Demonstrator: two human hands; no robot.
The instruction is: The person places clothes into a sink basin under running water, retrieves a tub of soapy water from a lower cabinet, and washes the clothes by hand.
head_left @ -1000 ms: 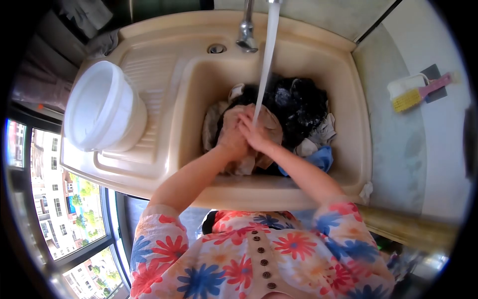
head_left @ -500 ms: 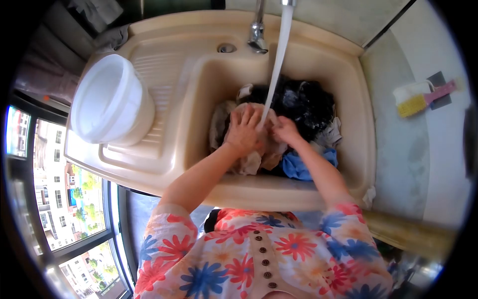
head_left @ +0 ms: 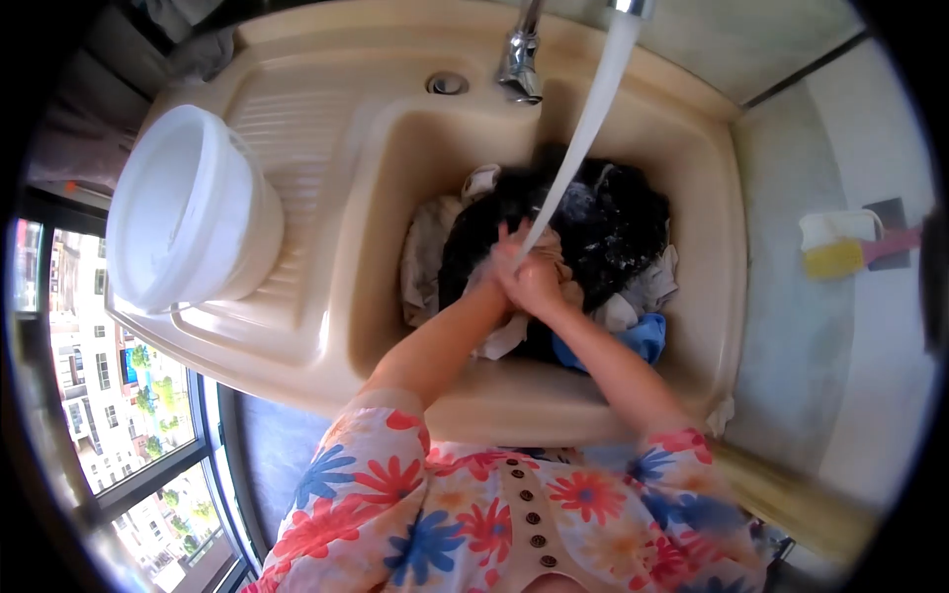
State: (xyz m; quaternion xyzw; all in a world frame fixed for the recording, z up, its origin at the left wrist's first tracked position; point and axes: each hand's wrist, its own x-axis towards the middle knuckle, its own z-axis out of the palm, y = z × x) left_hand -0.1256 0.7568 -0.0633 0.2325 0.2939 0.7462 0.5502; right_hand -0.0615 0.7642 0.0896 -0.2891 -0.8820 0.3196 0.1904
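Observation:
My left hand (head_left: 486, 278) and my right hand (head_left: 534, 283) are close together over the sink basin, squeezing a bunched beige cloth (head_left: 550, 249). Parts of the cloth stick out past my fingers and hang below my wrists. My right hand partly covers the left, and the fingers are slightly blurred. A stream of water (head_left: 590, 119) falls onto my hands. Under and behind them lies a heap of wet black clothing (head_left: 613, 212) with foam on it. A pale garment (head_left: 427, 252) lies to the left, and a blue cloth (head_left: 645, 339) to the lower right.
The beige sink (head_left: 717, 296) has a ribbed drainboard with a white bucket (head_left: 262, 237) on it. A chrome tap (head_left: 518, 67) and a running spout (head_left: 634, 7) overhang the basin. A yellow-bristled brush (head_left: 835, 259) hangs on the right wall. A window (head_left: 129, 395) is at left.
My hands have come together and the beige cloth, spread under them before, is now gathered into a bunch. More of the black clothing shows. The view has shifted slightly.

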